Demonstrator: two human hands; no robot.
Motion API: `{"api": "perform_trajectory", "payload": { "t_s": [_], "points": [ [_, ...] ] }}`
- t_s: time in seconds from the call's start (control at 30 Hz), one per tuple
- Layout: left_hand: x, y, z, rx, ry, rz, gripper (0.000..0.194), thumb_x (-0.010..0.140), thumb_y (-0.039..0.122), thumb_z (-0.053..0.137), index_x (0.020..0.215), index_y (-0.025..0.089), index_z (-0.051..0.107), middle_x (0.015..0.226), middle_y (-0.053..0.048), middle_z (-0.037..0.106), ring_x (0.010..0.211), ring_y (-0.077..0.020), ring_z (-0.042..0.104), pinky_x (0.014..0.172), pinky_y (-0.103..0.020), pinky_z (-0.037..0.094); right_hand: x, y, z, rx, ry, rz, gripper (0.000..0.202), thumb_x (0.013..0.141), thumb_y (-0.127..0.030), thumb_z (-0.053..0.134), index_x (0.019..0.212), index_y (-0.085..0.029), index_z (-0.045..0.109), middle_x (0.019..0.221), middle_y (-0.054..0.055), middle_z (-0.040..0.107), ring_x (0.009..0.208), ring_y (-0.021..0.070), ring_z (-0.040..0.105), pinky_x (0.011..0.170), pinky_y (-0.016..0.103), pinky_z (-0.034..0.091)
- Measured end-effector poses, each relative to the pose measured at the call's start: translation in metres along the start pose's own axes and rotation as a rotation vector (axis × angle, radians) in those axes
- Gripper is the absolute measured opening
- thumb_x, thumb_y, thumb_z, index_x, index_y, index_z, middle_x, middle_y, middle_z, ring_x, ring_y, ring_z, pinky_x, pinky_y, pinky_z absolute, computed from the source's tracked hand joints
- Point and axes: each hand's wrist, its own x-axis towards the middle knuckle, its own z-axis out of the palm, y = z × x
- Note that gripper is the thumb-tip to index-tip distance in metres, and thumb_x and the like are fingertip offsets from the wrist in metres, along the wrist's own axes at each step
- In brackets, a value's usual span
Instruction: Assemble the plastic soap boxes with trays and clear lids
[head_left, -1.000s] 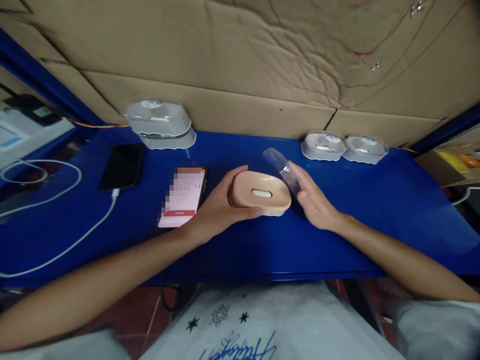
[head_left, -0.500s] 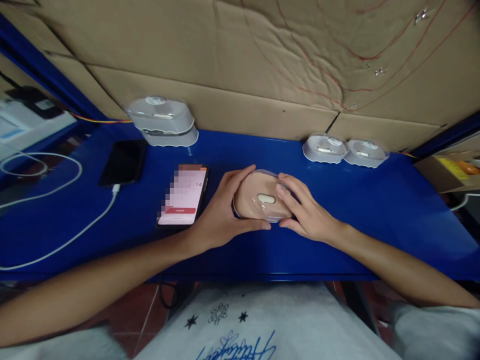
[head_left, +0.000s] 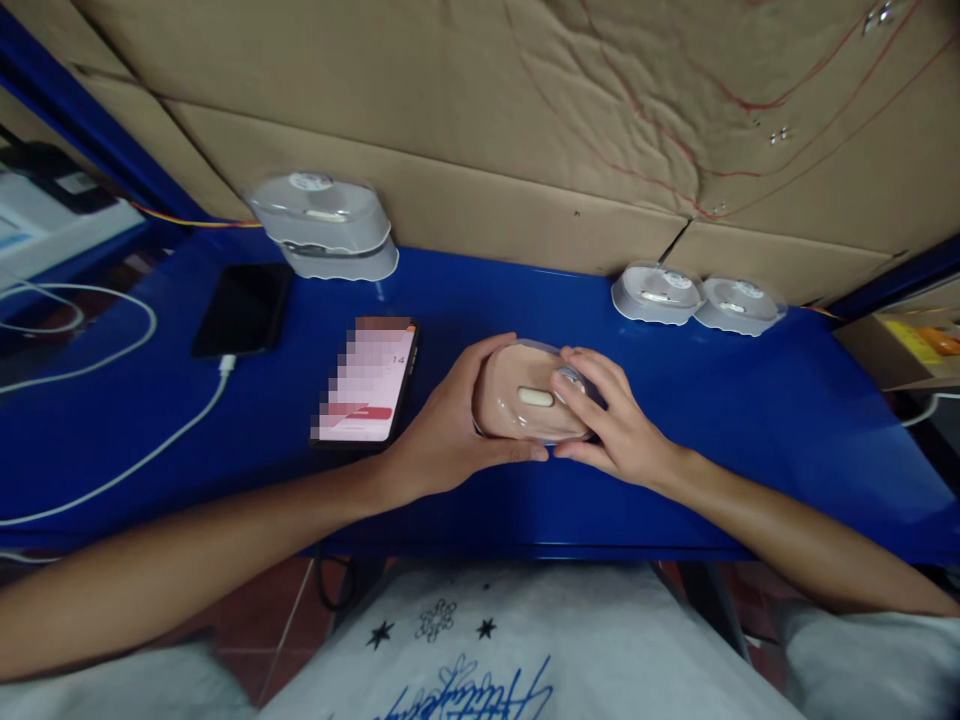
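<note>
A small rounded plastic box point(head_left: 517, 375), beige-pink with a clear lid and a pale oblong piece in the middle of its top, is between both hands above the blue table point(head_left: 487, 510). My left hand point(head_left: 454, 420) wraps round its left end, thumb along the near side and fingers on the far side. At the other end, my right hand point(head_left: 619, 420) closes on the box, with fingers over the lid and thumb at the near edge. A silvery round spot point(head_left: 571, 376), perhaps a label, shows partly under the right fingers. The box's underside is hidden.
Left of my hands lies a lit phone point(head_left: 367, 385), with a black phone point(head_left: 244, 310) on a white cable point(head_left: 180, 450) beyond it. Stacked grey lidded boxes point(head_left: 330, 230) stand at the back left, two more point(head_left: 656, 295) at the back right. A cardboard wall point(head_left: 420, 170) closes the back.
Both hands keep hold of the box. The right fingers have shifted slightly, and more of the round spot on the lid shows. The whole view has moved a little.
</note>
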Motion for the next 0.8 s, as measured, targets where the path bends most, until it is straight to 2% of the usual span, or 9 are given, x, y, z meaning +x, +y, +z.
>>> {"api": "perform_trajectory", "payload": {
  "t_s": [0.23, 0.37, 0.5, 0.6, 0.67, 0.8],
  "points": [
    [0.004, 0.002, -0.002, -0.05, -0.017, -0.073, 0.095, 0.07, 0.044, 0.097, 0.149, 0.03, 0.045, 0.157, -0.011, 0.054, 0.144, -0.0366, 0.055, 0.122, -0.054, 0.044, 0.005, 0.004, -0.009, 0.108, -0.093, 0.027, 0.082, 0.107, -0.052, 0.056, 0.173, -0.04, 0.008, 0.177, 0.009, 0.025, 0.162, 0.0368, 0.03, 0.127, 0.062, 0.037],
    [0.004, 0.0, -0.001, -0.03, -0.047, -0.078, 0.098, 0.072, 0.044, 0.095, 0.152, 0.029, 0.04, 0.161, -0.014, 0.049, 0.147, -0.037, 0.051, 0.124, -0.056, 0.04, 0.005, 0.006, -0.012, 0.08, -0.108, 0.014, 0.089, 0.104, -0.049, 0.064, 0.173, -0.039, 0.009, 0.177, 0.01, 0.025, 0.162, 0.0364, 0.03, 0.128, 0.062, 0.037],
    [0.004, -0.01, 0.0, 0.059, -0.025, -0.048, 0.095, 0.078, 0.048, 0.09, 0.155, 0.031, 0.036, 0.165, -0.014, 0.038, 0.154, -0.0383, 0.04, 0.129, -0.06, 0.032, 0.007, 0.013, -0.014, 0.008, -0.094, 0.02, 0.086, 0.103, -0.049, 0.065, 0.172, -0.039, 0.016, 0.172, 0.011, 0.036, 0.159, 0.0371, 0.037, 0.125, 0.063, 0.04],
    [0.005, -0.014, 0.001, 0.016, 0.009, -0.028, 0.088, 0.087, 0.042, 0.083, 0.157, 0.035, 0.03, 0.169, -0.013, 0.03, 0.156, -0.0353, 0.039, 0.125, -0.059, 0.039, 0.008, 0.026, -0.015, -0.031, -0.048, 0.05, 0.078, 0.104, -0.05, 0.063, 0.17, -0.036, 0.027, 0.167, 0.012, 0.043, 0.158, 0.0367, 0.038, 0.127, 0.063, 0.037],
    [0.004, -0.011, 0.0, 0.03, 0.022, -0.008, 0.082, 0.092, 0.038, 0.078, 0.157, 0.038, 0.028, 0.169, -0.011, 0.03, 0.155, -0.0333, 0.039, 0.123, -0.058, 0.043, 0.01, 0.04, -0.016, -0.057, -0.045, 0.101, 0.071, 0.105, -0.051, 0.059, 0.168, -0.033, 0.034, 0.167, 0.013, 0.045, 0.159, 0.0361, 0.036, 0.128, 0.063, 0.035],
    [0.001, 0.0, -0.002, 0.172, -0.008, 0.086, 0.066, 0.096, 0.034, 0.072, 0.151, 0.039, 0.037, 0.164, -0.009, 0.034, 0.152, -0.0321, 0.043, 0.12, -0.056, 0.047, 0.022, 0.076, -0.021, -0.161, -0.096, 0.202, 0.065, 0.108, -0.055, 0.05, 0.165, -0.026, 0.04, 0.169, 0.014, 0.044, 0.162, 0.0361, 0.03, 0.13, 0.066, 0.027]
  ]
}}
